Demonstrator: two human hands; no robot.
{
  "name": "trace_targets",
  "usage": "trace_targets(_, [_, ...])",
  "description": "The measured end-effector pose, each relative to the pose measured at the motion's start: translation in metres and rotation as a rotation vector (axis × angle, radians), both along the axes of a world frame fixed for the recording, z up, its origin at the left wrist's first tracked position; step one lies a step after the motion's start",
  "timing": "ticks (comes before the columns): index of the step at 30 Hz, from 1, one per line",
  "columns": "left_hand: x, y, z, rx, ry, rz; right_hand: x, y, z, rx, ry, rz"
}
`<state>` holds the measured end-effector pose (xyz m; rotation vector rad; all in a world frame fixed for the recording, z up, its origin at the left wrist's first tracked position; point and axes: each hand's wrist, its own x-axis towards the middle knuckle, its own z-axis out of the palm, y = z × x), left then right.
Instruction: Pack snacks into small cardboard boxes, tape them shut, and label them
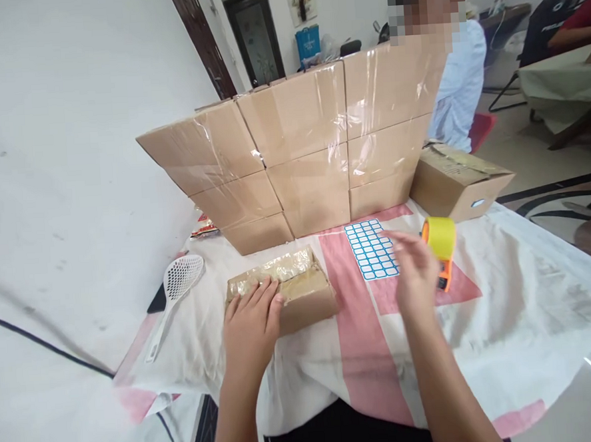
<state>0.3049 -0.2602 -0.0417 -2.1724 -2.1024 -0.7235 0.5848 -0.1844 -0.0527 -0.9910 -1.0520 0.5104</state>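
Observation:
My left hand (254,313) lies flat, fingers spread, on the taped top of a small brown cardboard box (308,303). My right hand (414,267) hovers at the right edge of a sheet of white labels with blue borders (370,250). Its fingers are partly stretched and slightly blurred, and nothing shows between them. Just right of that hand, partly behind it, stands an orange tape dispenser (446,268) with a roll of yellow tape (441,237).
Behind the small box rises a wall of stacked, taped cardboard boxes (306,153). A white slotted spoon (179,281) lies at the left on the cloth-covered table (304,360). Another cardboard box (456,178) sits back right. Beyond the wall is a person in a light-blue shirt (460,84).

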Motion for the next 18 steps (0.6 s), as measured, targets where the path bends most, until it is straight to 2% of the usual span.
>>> trace_targets(2, [-0.001,0.000,0.000,-0.006,-0.004,-0.013,0.038,0.010,-0.005,-0.058,0.102,-0.328])
trace_targets(3, [-0.001,-0.001,-0.001,0.009,-0.007,-0.012,0.055,0.015,-0.010,-0.083,0.155,-0.418])
trace_targets(5, [-0.001,-0.003,-0.002,0.057,-0.011,-0.006,0.083,0.020,-0.021,-0.148,0.207,-0.480])
trace_targets(8, [-0.001,-0.008,-0.004,0.137,-0.007,-0.020,0.106,0.018,-0.044,-0.252,0.196,-0.500])
trace_targets(12, [0.002,-0.015,-0.005,0.250,0.012,-0.014,0.116,0.016,-0.069,-0.399,0.096,-0.370])
trace_targets(15, [0.010,-0.024,-0.003,0.333,-0.019,0.009,0.121,0.020,-0.078,-0.463,-0.129,-0.301])
trace_targets(18, [0.029,-0.038,-0.006,0.456,-0.124,-0.001,0.117,0.022,-0.078,-0.488,-0.264,-0.226])
